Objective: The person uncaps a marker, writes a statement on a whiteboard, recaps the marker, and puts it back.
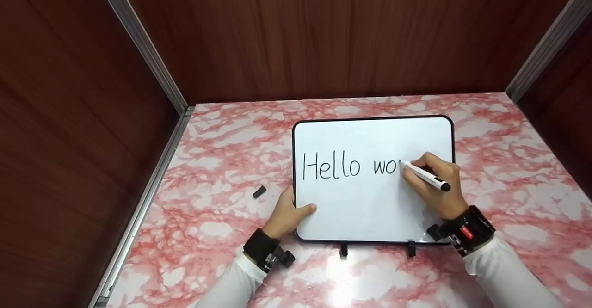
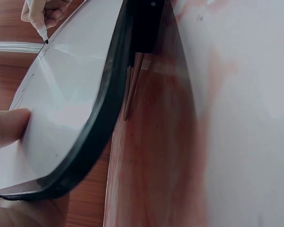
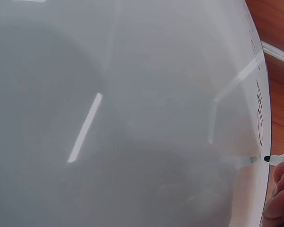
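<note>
A whiteboard (image 1: pixel 351 215) with a black frame stands on the table, bearing "Hello wo" in black handwriting. My left hand (image 1: pixel 287 215) grips its left edge, thumb on the white face and the other fingers hidden behind. My right hand (image 1: pixel 439 183) pinches a white whiteboard marker (image 1: pixel 424 175) with a black end. The marker's dark tip is right at the board, just past the letter "o". In the right wrist view the marker (image 3: pixel 279 158) shows its tip close to the glossy surface, with its reflection facing it.
A black marker cap (image 1: pixel 259 192) lies on the pink and white marbled table (image 1: pixel 222 160), left of the board. Two small black feet (image 1: pixel 343 249) stick out below the board's lower edge. Brown wood-grain panels (image 1: pixel 323 40) rise behind and at both sides.
</note>
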Demonstrator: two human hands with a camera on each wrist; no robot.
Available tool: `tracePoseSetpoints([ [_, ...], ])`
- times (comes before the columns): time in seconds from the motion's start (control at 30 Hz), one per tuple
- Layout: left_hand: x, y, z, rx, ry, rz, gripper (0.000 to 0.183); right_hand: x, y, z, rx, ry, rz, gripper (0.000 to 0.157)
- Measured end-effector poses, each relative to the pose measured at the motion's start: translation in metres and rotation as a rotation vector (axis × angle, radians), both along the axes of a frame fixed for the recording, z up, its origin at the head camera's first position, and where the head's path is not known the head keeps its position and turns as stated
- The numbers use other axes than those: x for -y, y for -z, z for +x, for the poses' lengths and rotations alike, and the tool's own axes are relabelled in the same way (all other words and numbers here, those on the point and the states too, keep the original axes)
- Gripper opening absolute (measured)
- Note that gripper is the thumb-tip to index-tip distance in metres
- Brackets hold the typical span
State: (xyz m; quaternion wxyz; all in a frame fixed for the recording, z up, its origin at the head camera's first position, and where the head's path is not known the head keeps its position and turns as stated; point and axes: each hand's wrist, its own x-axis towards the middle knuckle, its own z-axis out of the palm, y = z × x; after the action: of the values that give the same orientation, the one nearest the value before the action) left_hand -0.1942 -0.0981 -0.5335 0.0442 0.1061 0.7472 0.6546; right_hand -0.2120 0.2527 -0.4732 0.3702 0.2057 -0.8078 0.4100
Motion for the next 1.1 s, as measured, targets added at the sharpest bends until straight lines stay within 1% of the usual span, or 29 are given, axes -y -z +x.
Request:
tracePoseSetpoints([
  [0.13, 0.0, 0.0, 0.0, -0.016, 0.016, 0.011, 0.066, 0.0, 0.002, 0.0, -0.003, 0.005, 0.007, 0.019],
  [0.23, 0.0, 0.0, 0.0, -0.025, 0.014, 0.004, 0.067, 0.001, 0.002, 0.001, 0.001, 0.012, 0.013, 0.019],
  [0.57, 0.0, 0.0, 0.0, -0.006, 0.003, -0.008, 0.066, 0.004, 0.0, 0.003, -0.002, 0.018, 0.002, 0.02],
  [0.77, 0.0, -0.002, 0.001, 0.01, -0.01, -0.011, 0.063, 0.004, 0.003, 0.006, 0.002, 0.009, 0.003, 0.021],
  [0.97, 0.001, -0.003, 0.001, -0.005, 0.001, -0.015, 0.06, 0.002, 0.007, 0.01, 0.005, -0.015, -0.005, 0.022],
  [1.1, 0.001, -0.002, 0.002, 0.002, 0.004, -0.017, 0.06, 0.002, 0.01, 0.013, 0.003, -0.028, -0.008, 0.022],
])
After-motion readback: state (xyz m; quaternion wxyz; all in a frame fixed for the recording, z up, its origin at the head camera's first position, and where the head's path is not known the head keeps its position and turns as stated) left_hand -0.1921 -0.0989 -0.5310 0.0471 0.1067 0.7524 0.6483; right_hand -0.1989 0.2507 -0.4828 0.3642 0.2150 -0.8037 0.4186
